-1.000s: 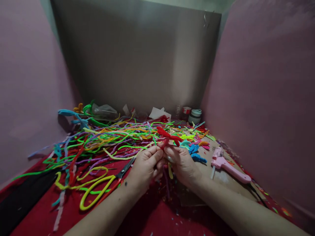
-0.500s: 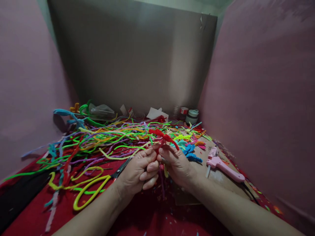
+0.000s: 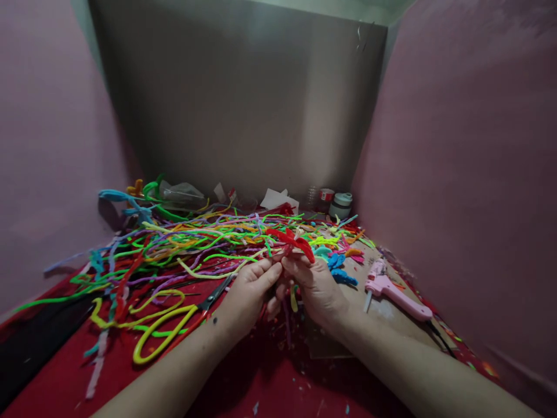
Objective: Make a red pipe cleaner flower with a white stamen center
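Observation:
A red pipe-cleaner flower [image 3: 290, 239] with spread petals and a pale centre stands up from between my fingertips. My left hand [image 3: 256, 287] pinches its base from the left, the fingers curled. From the right, my right hand [image 3: 311, 284] grips the same base with thumb and forefinger. The lower part of the flower is hidden by my fingers. Beside my left wrist lie scissors [image 3: 163, 331] with yellow handles. Blue pipe-cleaner pieces [image 3: 340, 270] rest just beyond my right hand.
A wide heap of coloured pipe cleaners [image 3: 204, 241] covers the far part of the red cloth [image 3: 256, 383]. At the right, a pink glue gun [image 3: 394, 293] lies on a board [image 3: 387, 331]. Jars [image 3: 340, 204] and white paper [image 3: 278, 200] stand near the back wall.
The red flower has turned in my fingers, so its petals spread wider and the pale centre shows. My left-hand fingers have shifted at its base. The view has moved slightly.

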`<state>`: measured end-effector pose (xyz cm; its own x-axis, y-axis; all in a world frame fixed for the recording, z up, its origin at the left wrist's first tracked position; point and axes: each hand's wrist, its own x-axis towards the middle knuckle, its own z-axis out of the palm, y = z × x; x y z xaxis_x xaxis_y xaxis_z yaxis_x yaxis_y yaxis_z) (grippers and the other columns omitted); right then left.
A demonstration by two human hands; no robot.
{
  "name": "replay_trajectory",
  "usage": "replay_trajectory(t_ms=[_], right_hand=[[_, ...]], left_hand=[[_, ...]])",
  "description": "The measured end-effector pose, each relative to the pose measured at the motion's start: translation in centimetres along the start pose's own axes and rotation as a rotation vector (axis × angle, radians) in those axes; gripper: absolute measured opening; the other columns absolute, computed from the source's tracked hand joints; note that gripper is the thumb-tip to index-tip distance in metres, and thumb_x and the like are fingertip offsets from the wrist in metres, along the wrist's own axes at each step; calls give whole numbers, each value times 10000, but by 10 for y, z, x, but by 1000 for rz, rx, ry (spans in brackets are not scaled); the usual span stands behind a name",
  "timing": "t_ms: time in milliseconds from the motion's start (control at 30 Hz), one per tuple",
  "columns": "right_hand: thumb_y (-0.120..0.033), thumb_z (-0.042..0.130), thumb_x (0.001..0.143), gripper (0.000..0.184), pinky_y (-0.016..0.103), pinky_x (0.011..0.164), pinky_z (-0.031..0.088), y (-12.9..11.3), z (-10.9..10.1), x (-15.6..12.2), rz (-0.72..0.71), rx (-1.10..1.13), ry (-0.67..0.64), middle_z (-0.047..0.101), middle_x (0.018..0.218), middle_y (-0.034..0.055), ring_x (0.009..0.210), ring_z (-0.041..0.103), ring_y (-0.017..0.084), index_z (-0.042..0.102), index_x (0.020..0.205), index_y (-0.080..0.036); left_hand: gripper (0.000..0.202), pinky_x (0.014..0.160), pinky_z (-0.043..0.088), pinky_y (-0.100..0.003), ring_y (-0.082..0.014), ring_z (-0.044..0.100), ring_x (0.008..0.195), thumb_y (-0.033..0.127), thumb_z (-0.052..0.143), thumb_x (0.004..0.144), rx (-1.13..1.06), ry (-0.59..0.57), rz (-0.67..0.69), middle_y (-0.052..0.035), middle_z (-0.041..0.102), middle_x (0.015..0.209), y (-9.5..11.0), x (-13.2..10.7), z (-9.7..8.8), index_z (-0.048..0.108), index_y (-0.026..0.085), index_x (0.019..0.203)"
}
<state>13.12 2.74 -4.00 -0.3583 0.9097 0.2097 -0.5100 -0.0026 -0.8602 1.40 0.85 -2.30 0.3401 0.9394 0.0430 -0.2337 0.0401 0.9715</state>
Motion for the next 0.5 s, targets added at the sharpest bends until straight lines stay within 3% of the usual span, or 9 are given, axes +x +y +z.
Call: replay_trajectory(t_ms=[233, 500], right_hand=[[-295, 702, 695, 150, 284, 695, 469, -4, 4, 0, -115, 13, 90, 694, 778, 18, 748, 609, 167, 719, 816, -209], [-302, 681, 721, 171, 270, 641, 452, 1, 0, 0, -135, -80, 128, 676, 722, 18, 680, 587, 153, 725, 848, -198]], left_hand=[[219, 506, 316, -212, -85, 390, 516, 306, 486, 836, 652, 245, 359, 45, 463, 572, -11, -4, -1, 497, 183, 656], [299, 430, 249, -213, -74, 312, 440, 330, 502, 813, 522, 288, 235, 61, 370, 483, -5, -1, 0, 457, 180, 558]])
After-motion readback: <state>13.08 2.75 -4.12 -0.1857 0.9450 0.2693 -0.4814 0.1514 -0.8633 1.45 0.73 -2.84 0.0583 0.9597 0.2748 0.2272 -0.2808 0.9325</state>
